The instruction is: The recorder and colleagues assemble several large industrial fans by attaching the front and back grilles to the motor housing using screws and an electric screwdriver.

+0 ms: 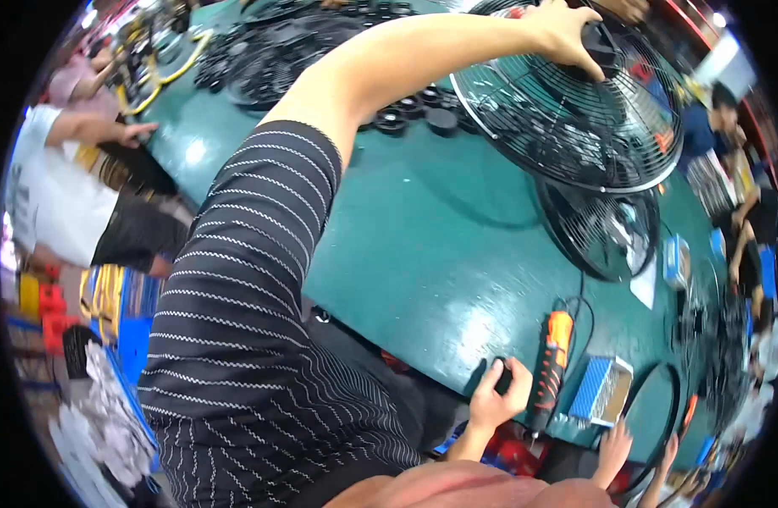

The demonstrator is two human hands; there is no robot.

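Observation:
My left arm reaches across the green table (389,254) to the far right. There my left hand (567,38) is closed on the black hub of a round fan (567,110) with a black wire guard and a pale rim. The fan is tilted, above a second black fan (605,229). By the near table edge, my right hand (503,398) is curled round a small black part (503,377), mostly hidden by the fingers. Right of it lies an orange and black power screwdriver (553,364) with a cord.
A blue and white box (602,389) lies beyond the screwdriver, near a black ring (660,406) and another person's hand (613,449). Black round caps (423,114) and piled black wire guards (279,63) cover the far side. A person in white (63,186) is at the left.

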